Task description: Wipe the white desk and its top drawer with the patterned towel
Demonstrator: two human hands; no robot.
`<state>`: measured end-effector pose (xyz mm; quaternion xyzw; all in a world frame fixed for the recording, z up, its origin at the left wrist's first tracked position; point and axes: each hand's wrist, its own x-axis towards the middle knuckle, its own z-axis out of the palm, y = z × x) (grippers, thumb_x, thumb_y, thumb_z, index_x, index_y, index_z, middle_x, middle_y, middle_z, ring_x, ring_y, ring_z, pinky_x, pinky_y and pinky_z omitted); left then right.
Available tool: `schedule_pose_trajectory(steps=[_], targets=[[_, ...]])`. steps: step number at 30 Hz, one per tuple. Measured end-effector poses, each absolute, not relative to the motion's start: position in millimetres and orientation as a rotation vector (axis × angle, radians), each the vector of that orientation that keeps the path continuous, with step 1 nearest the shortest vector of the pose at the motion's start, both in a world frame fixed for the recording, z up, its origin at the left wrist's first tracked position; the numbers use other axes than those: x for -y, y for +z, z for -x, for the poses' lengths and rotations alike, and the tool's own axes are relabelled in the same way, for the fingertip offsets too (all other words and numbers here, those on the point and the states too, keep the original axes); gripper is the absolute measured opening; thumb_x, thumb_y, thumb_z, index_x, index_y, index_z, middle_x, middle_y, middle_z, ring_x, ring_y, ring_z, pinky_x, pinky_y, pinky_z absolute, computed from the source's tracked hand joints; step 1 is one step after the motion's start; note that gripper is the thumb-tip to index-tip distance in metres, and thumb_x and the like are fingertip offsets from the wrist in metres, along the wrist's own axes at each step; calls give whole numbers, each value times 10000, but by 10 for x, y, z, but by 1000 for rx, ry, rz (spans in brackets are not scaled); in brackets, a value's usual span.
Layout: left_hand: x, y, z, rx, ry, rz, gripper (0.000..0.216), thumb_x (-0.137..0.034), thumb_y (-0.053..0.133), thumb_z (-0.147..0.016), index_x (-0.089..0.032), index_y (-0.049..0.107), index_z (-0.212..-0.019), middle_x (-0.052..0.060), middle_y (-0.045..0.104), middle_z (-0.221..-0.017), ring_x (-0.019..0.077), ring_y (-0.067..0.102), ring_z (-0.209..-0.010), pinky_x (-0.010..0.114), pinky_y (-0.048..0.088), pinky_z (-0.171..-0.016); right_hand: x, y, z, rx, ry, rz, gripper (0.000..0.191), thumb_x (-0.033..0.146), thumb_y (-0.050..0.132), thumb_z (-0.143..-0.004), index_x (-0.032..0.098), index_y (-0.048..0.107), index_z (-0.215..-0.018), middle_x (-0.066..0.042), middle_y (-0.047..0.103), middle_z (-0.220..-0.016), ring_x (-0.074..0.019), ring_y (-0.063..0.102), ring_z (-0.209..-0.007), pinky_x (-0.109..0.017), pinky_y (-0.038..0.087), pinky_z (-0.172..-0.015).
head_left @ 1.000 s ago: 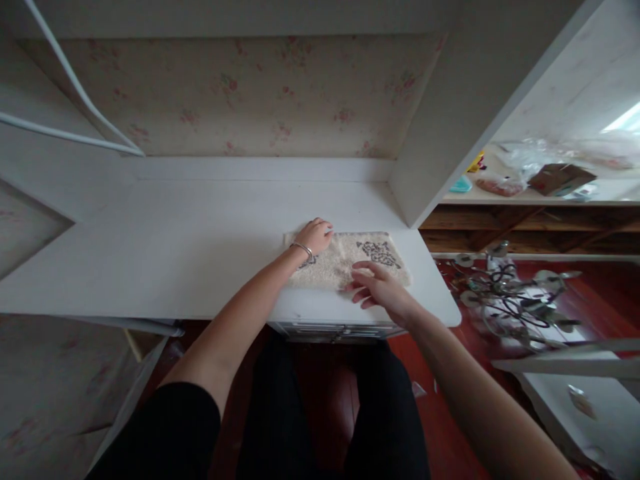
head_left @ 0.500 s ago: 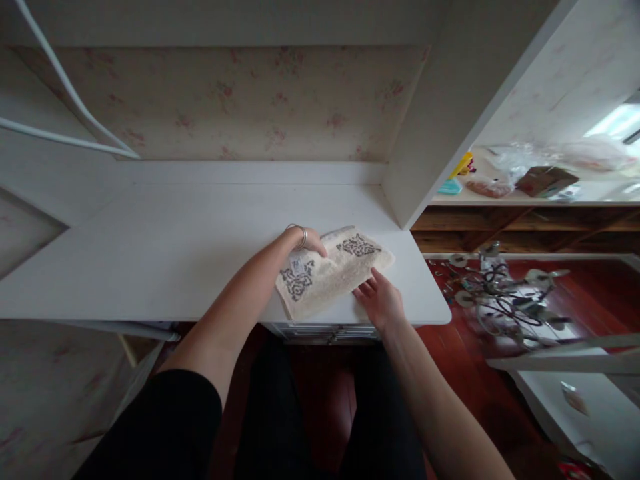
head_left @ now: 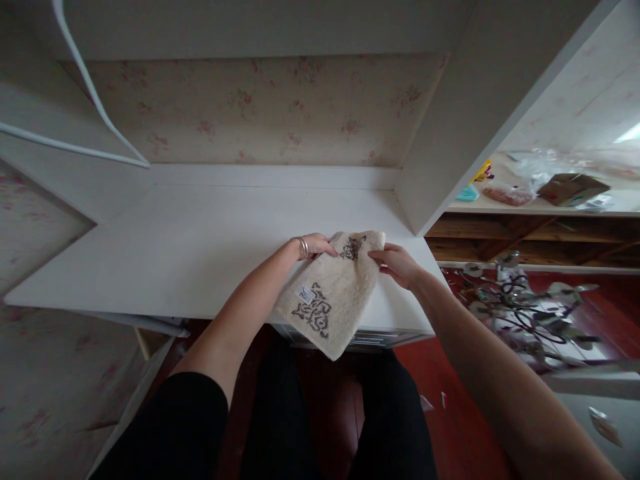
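Note:
A cream towel with dark scroll patterns and a small white label lies slanted over the front edge of the white desk. Its near corner hangs past that edge. My left hand, with silver bangles at the wrist, grips the towel's upper left edge between thumb and fingers. On the other side, my right hand pinches the towel's right edge, thumb on top. The cloth is bunched a little between both hands.
A white upright panel bounds the desk on the right, and a white cable hangs at left. Beyond the panel, a shelf holds a cardboard box and plastic bags. A tangled chandelier lies on the red floor.
The towel has turned, its near corner now over the desk edge. My right hand has moved up from below the towel and taken hold of its right edge.

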<state>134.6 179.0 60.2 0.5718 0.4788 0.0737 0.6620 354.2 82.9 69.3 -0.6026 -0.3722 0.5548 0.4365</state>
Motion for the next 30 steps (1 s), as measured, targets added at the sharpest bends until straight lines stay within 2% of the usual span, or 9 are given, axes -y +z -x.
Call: schedule_pose_trajectory(steps=[3, 7, 9, 13, 16, 21, 24, 28, 30], targets=[[-1857, 727, -1227, -1065, 399, -1352, 522, -87, 718, -588, -175, 647, -1098, 51, 708, -1086, 213, 668, -967, 338, 546, -839, -943, 815, -3553, 1003, 1247, 1433, 188, 200, 683, -682, 185, 688, -870, 8, 693, -808, -151, 595, -767, -291, 476, -730], [-1873, 850, -884, -852, 724, -1497, 659, -103, 711, -594, -178, 567, -1233, 58, 669, -1176, 202, 623, -1067, 351, 491, -939, -902, 944, -3528, 1401, 840, 1281, 189, 248, 649, -752, 224, 714, -928, 2, 713, -971, -204, 605, -986, -387, 440, -942], [-1830, 828, -670, -832, 715, -1618, 542, -146, 696, -626, -162, 613, -1161, 55, 691, -1096, 198, 631, -1028, 367, 481, -941, -747, 936, -3467, 1645, 674, 1206, 231, 215, 609, -790, 267, 722, -984, -7, 698, -1086, -221, 593, -1073, -424, 418, -1000], [-1681, 661, -340, -993, 448, -2010, 160, -132, 595, -675, -165, 712, -778, 33, 677, -929, 162, 630, -918, 344, 477, -927, -396, 692, -3298, 2073, 595, 1081, 530, 32, 493, -744, 355, 700, -1110, 23, 614, -1287, -221, 519, -1231, -471, 372, -1083], [-1559, 554, -264, -1052, 430, -2162, 264, -38, 506, -646, -189, 716, -699, 31, 631, -1008, 132, 606, -966, 299, 442, -975, -334, 452, -3242, 2177, 615, 1132, 615, -14, 462, -689, 359, 701, -1116, 47, 590, -1321, -224, 467, -1296, -484, 354, -1111], [-1407, 530, -274, -1128, 476, -2386, 392, -19, 460, -680, -234, 734, -860, 16, 591, -1132, 115, 582, -1054, 256, 440, -991, -491, 359, -3302, 2015, 607, 1261, 600, -16, 411, -723, 344, 709, -1099, 72, 576, -1330, -168, 549, -1215, -402, 421, -1085], [-1305, 588, -279, -1152, 376, -2521, 418, -25, 450, -712, -262, 744, -892, 8, 572, -1221, 133, 571, -1096, 276, 429, -1020, -489, 387, -3346, 2093, 620, 1257, 599, -36, 405, -703, 327, 733, -1049, 63, 565, -1345, -181, 533, -1237, -407, 416, -1090], [-1019, 752, -456, -1346, 436, -2602, 349, -65, 458, -761, -252, 751, -790, -2, 589, -1243, 166, 574, -1090, 319, 429, -1031, -321, 371, -3346, 2173, 625, 1246, 709, -61, 398, -646, 325, 678, -1171, 60, 467, -1437, -203, 454, -1312, -432, 378, -1116], [-803, 821, -665, -1375, 579, -2566, 372, -91, 422, -819, -255, 743, -909, -2, 597, -1249, 146, 569, -1105, 289, 420, -1037, -194, 364, -3302, 2163, 574, 1243, 744, -59, 395, -642, 331, 643, -1225, 70, 398, -1485, -210, 410, -1343, -444, 353, -1129]])
